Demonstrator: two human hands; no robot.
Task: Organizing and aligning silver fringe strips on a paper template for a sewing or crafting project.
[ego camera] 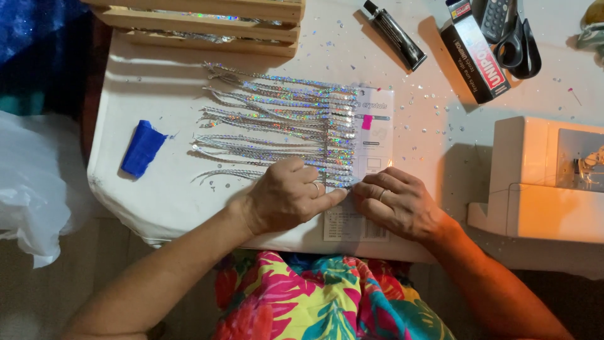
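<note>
We look down on a white tabletop [170, 189] where both hands meet at the near end of a row of sequin strands [277, 123]. The strands are silvery and iridescent, laid side by side and running left to right, with their right ends lined up over a white printed sheet [376, 135] that carries a small pink tag [367, 121].

Our left hand [286, 195] rests palm down on the nearest strands, fingers curled together, with the index finger stretched toward the right and a ring on one finger. Our right hand [399, 203] lies just beside it on the sheet, fingers bent and close together, also ringed. The fingertips of the two hands come together at the end of the nearest strand, at the sheet's left edge; we cannot tell whether they pinch it or only press it down.

To the left of the strands lies a blue folded piece [143, 148], well apart from the hands. At the far edge stands a wooden frame [207, 25] with shiny foil between its slats. Far right of that lie a black tube [395, 34], a long box [475, 53], black scissors [519, 47] and a remote control [495, 19]. Loose sequins are scattered over the cloth around them. On the right sits a white sewing machine [535, 182]. A white plastic bag [31, 182] hangs off the left side, and a bright floral garment [321, 302] covers our lap below the near edge.
</note>
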